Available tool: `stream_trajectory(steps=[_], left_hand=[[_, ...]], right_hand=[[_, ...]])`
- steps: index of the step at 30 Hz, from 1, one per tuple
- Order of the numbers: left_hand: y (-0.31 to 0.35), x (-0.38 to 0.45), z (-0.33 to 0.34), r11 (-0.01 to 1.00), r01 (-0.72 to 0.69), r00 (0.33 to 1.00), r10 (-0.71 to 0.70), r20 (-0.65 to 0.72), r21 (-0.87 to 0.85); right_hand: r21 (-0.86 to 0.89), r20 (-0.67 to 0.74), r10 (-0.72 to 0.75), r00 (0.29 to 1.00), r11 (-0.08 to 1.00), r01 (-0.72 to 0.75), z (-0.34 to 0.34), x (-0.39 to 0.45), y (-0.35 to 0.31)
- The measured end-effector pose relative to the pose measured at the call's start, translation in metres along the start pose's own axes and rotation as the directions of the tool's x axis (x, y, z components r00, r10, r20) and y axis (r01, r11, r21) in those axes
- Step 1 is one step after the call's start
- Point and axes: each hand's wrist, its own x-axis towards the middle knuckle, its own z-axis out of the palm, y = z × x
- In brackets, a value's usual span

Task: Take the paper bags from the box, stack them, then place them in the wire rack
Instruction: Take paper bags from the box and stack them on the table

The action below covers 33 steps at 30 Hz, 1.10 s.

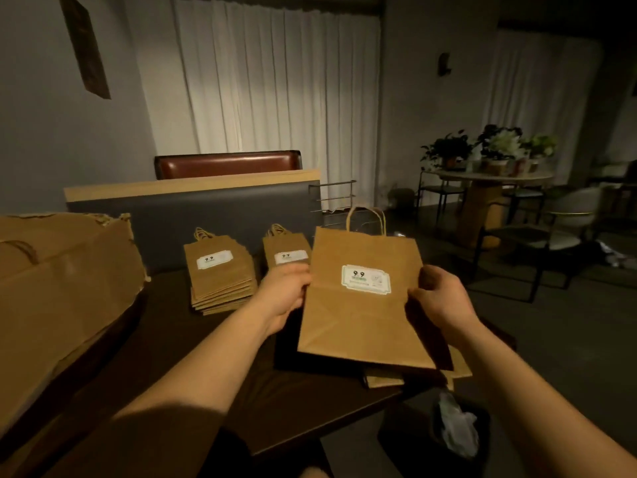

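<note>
I hold one flat brown paper bag (365, 315) with a white label above the dark table. My left hand (284, 296) grips its left edge and my right hand (439, 294) grips its right edge. Beneath it lie more flat bags (455, 369), mostly hidden. Two stacks of the same bags rest further back: a taller stack (220, 274) on the left and another stack (284, 251) partly behind my left hand. The large cardboard box (62, 291) fills the left side. The wire rack (332, 201) stands behind the held bag at the table's far right.
A grey bench back (193, 215) with a wooden top runs behind the table, with a brown chair beyond it. A black bin (437, 436) with a white liner stands on the floor at lower right. A round table with plants (489, 170) and chairs stand at the right.
</note>
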Motion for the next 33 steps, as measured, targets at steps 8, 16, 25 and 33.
stream_trajectory(steps=[8,16,25,33], left_hand=[[-0.051,0.036,0.069,0.917,0.347,0.927,-0.367,0.078,0.195],[-0.051,0.03,0.074,0.857,0.514,0.85,-0.501,0.161,-0.047],[-0.015,0.002,0.051,0.982,-0.185,0.949,0.168,0.268,0.038],[-0.071,-0.025,0.002,0.986,-0.15,0.985,0.156,-0.077,0.072]], right_hand=[[-0.538,0.118,0.159,0.98,0.84,-0.071,-0.007,0.06,0.081],[-0.308,0.064,0.184,0.981,0.938,-0.156,-0.014,0.043,0.081],[0.336,0.125,0.007,0.992,0.94,-0.049,-0.026,0.027,0.063],[0.564,0.16,-0.247,0.956,0.818,0.118,0.036,-0.017,0.043]])
